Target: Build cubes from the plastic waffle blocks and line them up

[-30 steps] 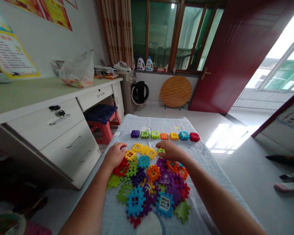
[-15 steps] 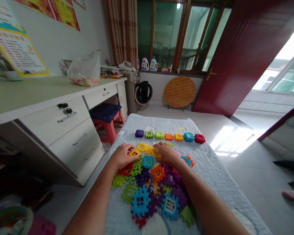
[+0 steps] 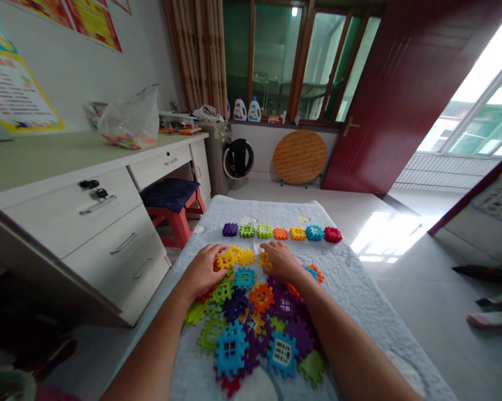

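On the cloth-covered table lies a loose pile of notched plastic building pieces. My left hand (image 3: pixel 204 269) is at the pile's far left, thumb and fingers curved round a yellow piece (image 3: pixel 225 260), with some red showing beside it. My right hand (image 3: pixel 279 259) has its fingers bent over another yellow piece (image 3: pixel 264 259); its thumb is partly hidden. Between the hands lie a plain yellow piece (image 3: pixel 246 257) and a blue windowed piece (image 3: pixel 245 278). Closer to me are an orange piece (image 3: pixel 261 298) and a large blue piece (image 3: pixel 231 350).
Beyond the pile runs a row of assembled blocks, from a purple block (image 3: pixel 230 229) to a red block (image 3: pixel 333 235). A desk (image 3: pixel 67 153) and a stool (image 3: pixel 171 203) stand left. A round wooden board (image 3: pixel 300 157) leans on the far wall.
The view has shifted a little to the right. My right hand and its yellow piece have moved slightly right, leaving a wider gap to the plain yellow piece. My left hand stays about in place.
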